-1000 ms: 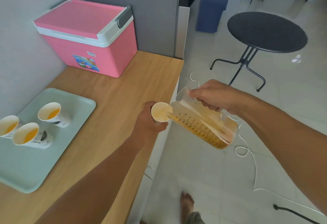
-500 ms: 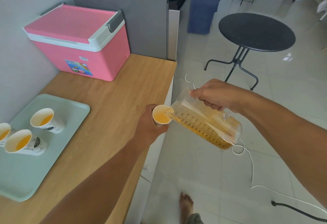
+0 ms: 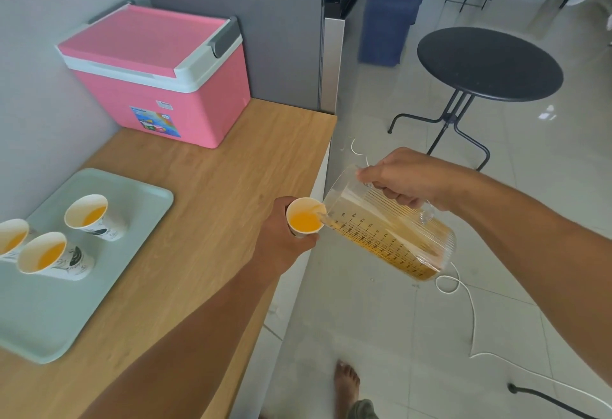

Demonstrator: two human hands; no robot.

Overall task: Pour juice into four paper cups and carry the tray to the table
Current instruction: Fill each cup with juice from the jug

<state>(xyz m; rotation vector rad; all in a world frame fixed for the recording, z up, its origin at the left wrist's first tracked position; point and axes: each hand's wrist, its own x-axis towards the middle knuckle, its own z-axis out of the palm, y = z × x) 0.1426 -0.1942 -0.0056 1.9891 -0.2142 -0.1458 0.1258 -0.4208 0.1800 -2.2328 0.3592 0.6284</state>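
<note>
Juice (image 3: 303,221) fills part of the paper cup (image 3: 304,216) held at the middle of the frame, right at the long edge of the wooden table (image 3: 212,193). The left hand (image 3: 281,240) wraps its fingers round this cup, holding it over the table's rim where wood gives way to floor. The right hand (image 3: 400,180) grips the handle of a clear measuring jug (image 3: 387,235), tilted with its spout touching the cup's lip; the jug hangs beyond the table edge, over the tiled floor (image 3: 381,336), and holds amber juice along its lower side.

At the left of the frame a pale green tray (image 3: 49,319) lies on the table, near the wall, its lower corner close to the table's near side. Three paper cups with juice stand on it: one (image 3: 87,213) nearer the tray's middle, one (image 3: 44,253) below it, one (image 3: 11,236) at the frame's left edge. A wide strip of bare wood lies between tray and held cup.

A pink cooler (image 3: 155,74) sits in the upper-left corner of the table against the wall. At upper right a round black table (image 3: 490,64) stands on open floor, well apart. A white cord (image 3: 472,319) trails across the tiles at lower right, and a bare foot (image 3: 346,382) shows at the bottom.
</note>
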